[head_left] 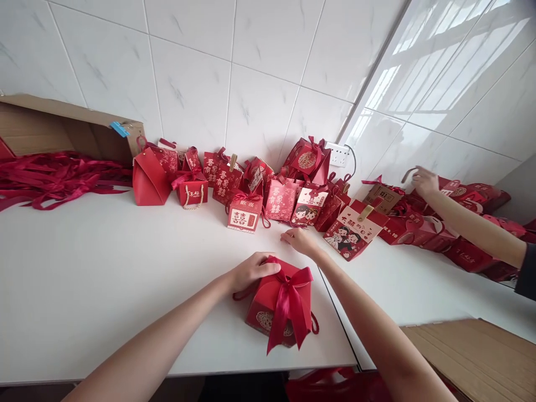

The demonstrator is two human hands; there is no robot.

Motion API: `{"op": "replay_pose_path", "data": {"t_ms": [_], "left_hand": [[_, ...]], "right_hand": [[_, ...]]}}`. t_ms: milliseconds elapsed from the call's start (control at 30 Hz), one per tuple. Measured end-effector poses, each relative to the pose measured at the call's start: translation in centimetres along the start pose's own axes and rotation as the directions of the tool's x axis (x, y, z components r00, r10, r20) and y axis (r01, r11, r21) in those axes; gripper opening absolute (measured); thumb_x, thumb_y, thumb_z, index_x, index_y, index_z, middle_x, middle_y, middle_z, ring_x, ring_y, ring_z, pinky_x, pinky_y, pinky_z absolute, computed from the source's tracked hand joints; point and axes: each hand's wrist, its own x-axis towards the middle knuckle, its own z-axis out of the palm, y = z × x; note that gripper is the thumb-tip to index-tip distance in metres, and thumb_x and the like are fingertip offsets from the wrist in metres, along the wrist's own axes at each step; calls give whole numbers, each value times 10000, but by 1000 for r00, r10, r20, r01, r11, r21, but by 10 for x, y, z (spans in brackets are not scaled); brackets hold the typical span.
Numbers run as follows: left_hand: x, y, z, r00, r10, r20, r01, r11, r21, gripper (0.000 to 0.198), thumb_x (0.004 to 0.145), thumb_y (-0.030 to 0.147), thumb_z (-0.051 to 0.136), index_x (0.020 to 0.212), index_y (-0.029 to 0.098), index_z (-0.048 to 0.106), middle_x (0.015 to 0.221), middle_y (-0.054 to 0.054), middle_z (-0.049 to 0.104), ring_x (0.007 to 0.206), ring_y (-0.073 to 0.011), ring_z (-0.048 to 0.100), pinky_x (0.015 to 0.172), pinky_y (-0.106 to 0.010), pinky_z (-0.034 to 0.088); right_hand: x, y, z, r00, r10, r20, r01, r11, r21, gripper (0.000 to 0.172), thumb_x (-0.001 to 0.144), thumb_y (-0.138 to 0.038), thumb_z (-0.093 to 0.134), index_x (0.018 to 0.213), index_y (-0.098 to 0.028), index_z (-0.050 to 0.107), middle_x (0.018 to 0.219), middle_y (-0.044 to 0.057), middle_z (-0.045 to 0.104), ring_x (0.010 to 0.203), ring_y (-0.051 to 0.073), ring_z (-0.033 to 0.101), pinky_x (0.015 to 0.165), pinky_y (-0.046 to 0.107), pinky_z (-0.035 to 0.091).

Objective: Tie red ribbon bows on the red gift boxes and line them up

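Note:
A red gift box [259,307] with a large ribbon bow [290,301] and dark red cord handles stands near the front of the white table. My left hand [253,272] grips its upper left corner, thumb on top beside the bow. Beyond the box, my right hand [299,241] hovers low over the table with loosely bent fingers and nothing visible in them. Closest to it are a pink-red box [280,201] and a box with a cartoon couple [309,205]. A small white-labelled box [244,215] stands to its left.
Several red gift boxes line the tiled wall. A cardboard carton [71,125] and a heap of red ribbons [54,176] lie at left. A power strip [337,155] is at the wall. Another person's hand [425,183] reaches over boxes at right. Cardboard [473,357] lies at lower right.

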Motion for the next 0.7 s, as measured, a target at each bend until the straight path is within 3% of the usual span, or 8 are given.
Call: {"op": "replay_pose_path", "data": {"t_ms": [133, 233, 333, 400, 467, 533, 600, 700], "left_hand": [[-2, 5, -1, 998, 20, -60, -15, 996, 87, 335, 773, 480, 557, 834, 151, 566, 731, -7, 561, 641, -146, 506, 601, -268, 374], [-3, 12, -2, 980, 105, -170, -61, 967, 246, 277, 751, 424, 582, 867, 172, 584, 777, -11, 588, 693, -163, 540, 646, -281, 412], [-3, 20, -3, 947, 199, -254, -83, 912, 403, 202, 746, 378, 599, 808, 186, 598, 807, -17, 619, 775, -184, 573, 738, -306, 437], [-2, 23, -3, 927, 239, -289, -83, 882, 465, 160, 757, 347, 603, 765, 187, 593, 800, -17, 625, 790, -183, 580, 767, -312, 437], [-2, 25, -4, 906, 282, -315, -93, 860, 501, 145, 770, 323, 600, 728, 188, 573, 789, -16, 615, 779, -174, 576, 760, -307, 435], [-2, 26, -5, 882, 330, -338, -108, 837, 536, 155, 781, 316, 592, 700, 191, 547, 798, -19, 604, 794, -173, 566, 758, -302, 430], [-4, 28, -5, 858, 371, -356, -108, 806, 582, 158, 784, 306, 586, 688, 195, 528, 795, -18, 591, 803, -173, 547, 750, -297, 419], [-7, 35, -6, 824, 375, -424, -59, 802, 595, 142, 787, 293, 569, 698, 197, 514, 727, 4, 550, 715, -150, 501, 673, -274, 394]], "right_hand": [[7, -7, 7, 987, 5, -158, 9, 996, 92, 337, 902, -366, 438, 816, -145, 677, 877, 104, 686, 793, 196, 615, 709, 264, 430], [-8, -15, -9, 979, 9, -202, 29, 982, 187, 531, 921, -534, 282, 832, -139, 626, 734, 76, 631, 649, 162, 577, 623, 259, 435], [-45, -28, -38, 990, -34, -134, 71, 956, 284, 681, 877, -674, 144, 627, -175, 534, 504, -2, 453, 490, 124, 460, 525, 248, 398], [-74, -40, -56, 989, -148, -10, 142, 924, 356, 694, 855, -712, 146, 530, -188, 465, 476, -15, 382, 468, 108, 389, 507, 250, 354], [-98, -55, -67, 975, -212, 58, 187, 937, 296, 681, 827, -744, 194, 511, -191, 434, 484, -19, 350, 466, 100, 330, 481, 254, 297], [-110, -70, -70, 975, -212, 64, 200, 968, 151, 611, 807, -720, 341, 496, -195, 358, 479, -34, 298, 459, 88, 262, 451, 258, 223], [-112, -79, -67, 979, -202, 21, 201, 979, 30, 542, 828, -586, 448, 492, -194, 281, 471, -46, 248, 457, 79, 209, 447, 265, 176], [-103, -77, -60, 980, -198, 1, 197, 977, 87, 439, 863, -391, 432, 522, -194, 239, 500, -55, 223, 472, 73, 197, 455, 257, 178]]}}
